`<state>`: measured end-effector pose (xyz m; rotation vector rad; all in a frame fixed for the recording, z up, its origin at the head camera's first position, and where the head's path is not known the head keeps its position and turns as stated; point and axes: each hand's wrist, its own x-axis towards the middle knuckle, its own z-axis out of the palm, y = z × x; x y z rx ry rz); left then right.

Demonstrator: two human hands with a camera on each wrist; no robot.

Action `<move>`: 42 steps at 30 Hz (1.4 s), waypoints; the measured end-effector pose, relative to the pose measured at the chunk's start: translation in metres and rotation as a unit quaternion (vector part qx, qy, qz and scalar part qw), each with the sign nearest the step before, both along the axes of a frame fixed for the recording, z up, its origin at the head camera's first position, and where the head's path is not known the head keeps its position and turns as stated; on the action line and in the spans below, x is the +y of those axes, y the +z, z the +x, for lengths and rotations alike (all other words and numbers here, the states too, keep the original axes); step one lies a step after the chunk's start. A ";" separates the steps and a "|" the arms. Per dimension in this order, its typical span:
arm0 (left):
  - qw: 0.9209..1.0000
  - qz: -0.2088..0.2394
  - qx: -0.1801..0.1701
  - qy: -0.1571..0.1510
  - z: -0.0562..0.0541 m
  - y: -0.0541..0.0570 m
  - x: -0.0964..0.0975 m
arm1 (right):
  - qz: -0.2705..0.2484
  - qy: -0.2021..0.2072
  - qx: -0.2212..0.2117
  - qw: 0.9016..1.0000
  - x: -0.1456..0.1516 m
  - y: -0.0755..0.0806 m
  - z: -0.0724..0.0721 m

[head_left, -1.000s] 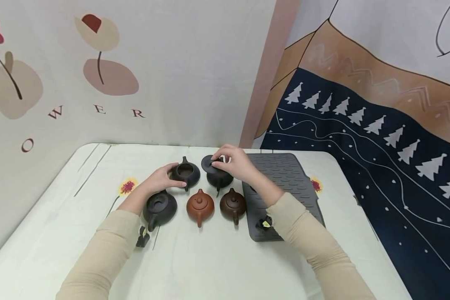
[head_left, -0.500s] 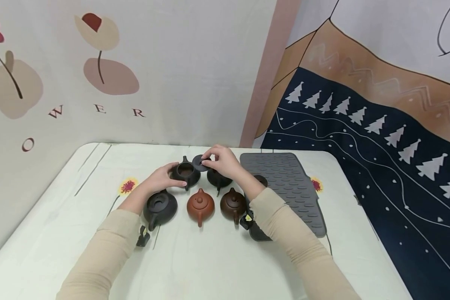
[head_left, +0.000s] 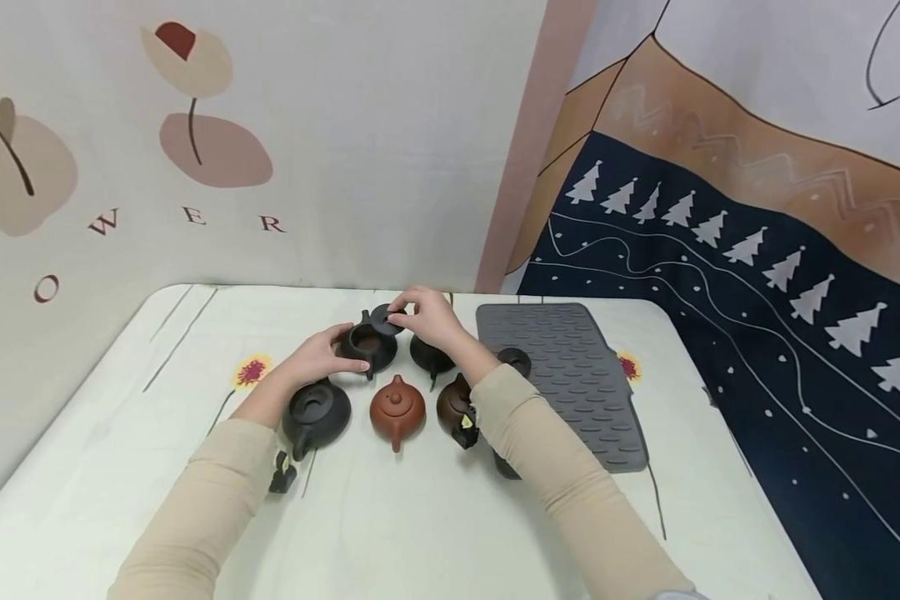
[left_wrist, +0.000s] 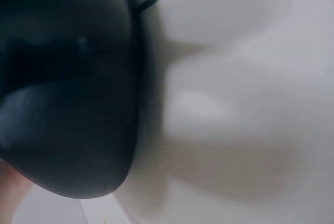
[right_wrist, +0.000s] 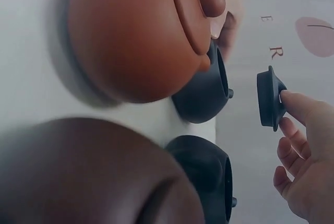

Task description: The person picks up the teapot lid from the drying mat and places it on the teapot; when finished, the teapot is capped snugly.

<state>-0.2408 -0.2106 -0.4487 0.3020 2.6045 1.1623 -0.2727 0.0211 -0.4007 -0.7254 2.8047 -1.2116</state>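
Note:
My left hand (head_left: pixel 321 353) grips a black teapot (head_left: pixel 379 357) at its left side, thumb in front and fingers behind. This teapot has no lid on, and its round mouth faces up. My right hand (head_left: pixel 427 317) pinches a black lid (head_left: pixel 387 320) by its knob. In the right wrist view the lid (right_wrist: pixel 267 98) is held up, apart from the teapot's (right_wrist: pixel 195 98) rim. A second lidless black teapot (head_left: pixel 429 355) stands just right, partly under my right hand. A large black teapot (left_wrist: pixel 68 135) fills much of the left wrist view.
In front stand a large black teapot (head_left: pixel 318 415), a red-brown teapot (head_left: pixel 397 410) and a dark brown teapot (head_left: pixel 451 405), the last partly behind my right wrist. A grey ridged mat (head_left: pixel 592 400) lies right, with another black lid (head_left: pixel 515 361) on its left part. A wall borders the back.
My right hand has carried the black lid leftward, from over the second black teapot to just above the far right rim of the gripped teapot. The left hand has kept its hold.

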 end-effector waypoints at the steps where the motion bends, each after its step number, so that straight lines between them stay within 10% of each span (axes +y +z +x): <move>1: 1.000 -0.001 0.000 0.000 0.000 0.000 0.000 | -0.001 0.000 -0.001 1.000 -0.002 -0.001 -0.001; 42: 1.000 0.021 -0.002 0.000 -0.001 -0.005 -0.001 | 0.051 -0.011 -0.002 0.999 -0.040 -0.019 0.004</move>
